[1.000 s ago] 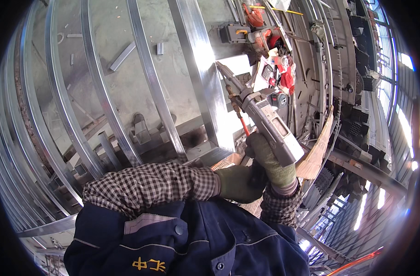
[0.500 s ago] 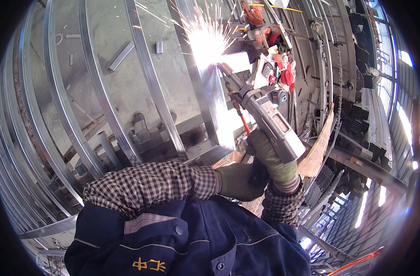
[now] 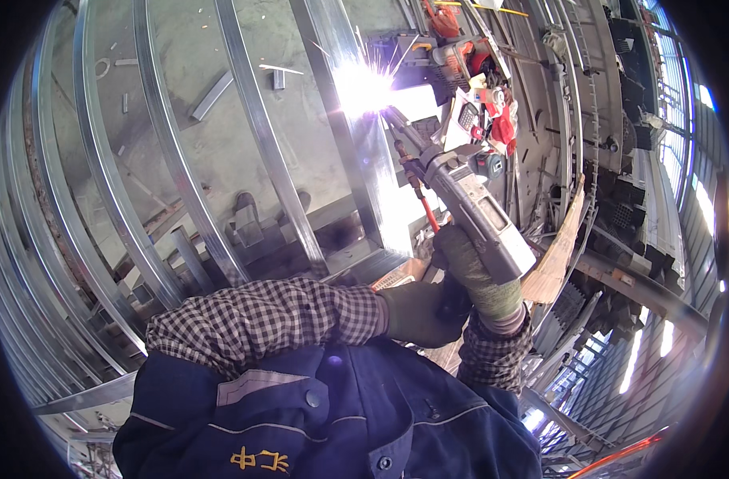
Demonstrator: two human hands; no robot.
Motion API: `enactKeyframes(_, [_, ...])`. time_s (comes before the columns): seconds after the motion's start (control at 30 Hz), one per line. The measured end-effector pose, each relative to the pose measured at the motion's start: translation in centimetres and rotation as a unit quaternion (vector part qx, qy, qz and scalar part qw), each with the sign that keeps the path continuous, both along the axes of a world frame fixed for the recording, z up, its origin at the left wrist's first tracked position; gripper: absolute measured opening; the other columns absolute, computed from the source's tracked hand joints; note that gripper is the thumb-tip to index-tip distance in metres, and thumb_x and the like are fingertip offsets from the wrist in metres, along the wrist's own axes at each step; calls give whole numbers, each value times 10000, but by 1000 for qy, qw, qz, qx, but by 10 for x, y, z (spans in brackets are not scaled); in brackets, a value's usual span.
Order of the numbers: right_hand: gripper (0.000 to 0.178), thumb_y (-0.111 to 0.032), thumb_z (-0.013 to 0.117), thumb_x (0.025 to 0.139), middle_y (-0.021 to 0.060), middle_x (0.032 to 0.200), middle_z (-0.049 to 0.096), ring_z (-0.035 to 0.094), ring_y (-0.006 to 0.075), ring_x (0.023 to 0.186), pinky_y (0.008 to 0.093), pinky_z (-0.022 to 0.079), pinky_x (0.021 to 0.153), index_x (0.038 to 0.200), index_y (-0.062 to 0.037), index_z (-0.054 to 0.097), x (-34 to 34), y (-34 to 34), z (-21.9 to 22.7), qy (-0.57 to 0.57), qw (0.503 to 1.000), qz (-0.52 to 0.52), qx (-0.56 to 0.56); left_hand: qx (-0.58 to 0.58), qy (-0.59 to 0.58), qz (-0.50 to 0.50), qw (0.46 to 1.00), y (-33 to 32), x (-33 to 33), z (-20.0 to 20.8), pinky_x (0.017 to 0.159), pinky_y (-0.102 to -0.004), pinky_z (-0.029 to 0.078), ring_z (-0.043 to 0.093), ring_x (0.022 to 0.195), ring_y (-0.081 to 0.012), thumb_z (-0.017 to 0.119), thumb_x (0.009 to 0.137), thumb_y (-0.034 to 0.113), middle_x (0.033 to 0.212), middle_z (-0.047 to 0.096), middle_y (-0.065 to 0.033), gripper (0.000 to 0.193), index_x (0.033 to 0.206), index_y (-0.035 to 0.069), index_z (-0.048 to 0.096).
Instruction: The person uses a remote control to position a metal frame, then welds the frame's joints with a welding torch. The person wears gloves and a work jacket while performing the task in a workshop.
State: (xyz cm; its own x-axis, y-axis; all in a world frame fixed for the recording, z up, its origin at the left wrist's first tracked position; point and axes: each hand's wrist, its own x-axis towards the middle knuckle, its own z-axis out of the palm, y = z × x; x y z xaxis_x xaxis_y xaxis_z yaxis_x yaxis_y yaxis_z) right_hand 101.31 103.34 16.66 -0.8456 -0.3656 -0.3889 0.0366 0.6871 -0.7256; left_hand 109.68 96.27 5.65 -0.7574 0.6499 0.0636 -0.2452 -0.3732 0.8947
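Observation:
My right hand (image 3: 478,275), in a green knit glove, is wrapped round a grey handheld welding gun (image 3: 482,215). A thin red tube (image 3: 428,211) runs along the gun's left side toward its nozzle. The nozzle tip meets a wide shiny metal tube (image 3: 370,180) of a frame, where a white-violet glare (image 3: 364,86) throws sparks and hides the contact point. Next to the right wrist, my gloved left hand (image 3: 416,311) is closed on something dark; its fingertips and what they hold are hidden.
Several parallel metal bars (image 3: 173,136) stretch across the left side above a grey floor. Beyond the gun lie red power tools (image 3: 454,60), a dark battery pack (image 3: 489,164) and a red cloth (image 3: 504,132). A wooden board (image 3: 557,247) stands right of the gun.
The spark spray has shrunk, and the glare covers less of the tube. The gun and both hands have shifted very slightly right in the picture, with the grip unchanged.

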Motion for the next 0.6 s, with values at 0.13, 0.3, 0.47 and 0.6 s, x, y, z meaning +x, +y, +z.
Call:
enactKeyframes(0.13, [234, -137, 783, 959, 31, 883, 708, 697, 123, 763, 273, 570, 668, 1141, -11, 706, 0, -1, 1, 5, 1000, 2, -4, 2, 7, -2, 1000, 0, 0, 0, 927, -459, 566, 709, 1046, -363, 625, 964, 318, 1049, 726, -203, 344, 1177, 48, 628])
enactKeyframes(0.3, [207, -135, 772, 966, 30, 868, 703, 692, 123, 757, 274, 556, 656, 1118, -10, 710, 2, -3, 4, -11, 1000, -19, 9, -23, 14, -35, 999, -2, -2, 2, 940, -458, 566, 708, 1060, -367, 613, 971, 320, 1068, 725, -214, 370, 1218, 45, 612])
enactKeyframes(0.47, [178, -126, 757, 967, 30, 846, 695, 683, 122, 734, 275, 549, 643, 1095, -11, 710, 3, -3, 1, 53, 998, 34, 21, -16, 6, -26, 1000, -1, 0, 2, 950, -461, 570, 709, 1077, -372, 613, 968, 347, 1100, 727, -223, 413, 1261, 55, 601])
enactKeyframes(0.6, [175, -118, 751, 968, 31, 845, 692, 679, 123, 718, 275, 548, 632, 1100, -12, 709, 2, 0, -1, 36, 999, 21, 10, -13, 5, -38, 999, 2, 0, 0, 937, -458, 578, 717, 1064, -364, 611, 964, 355, 1093, 731, -220, 412, 1251, 58, 608])
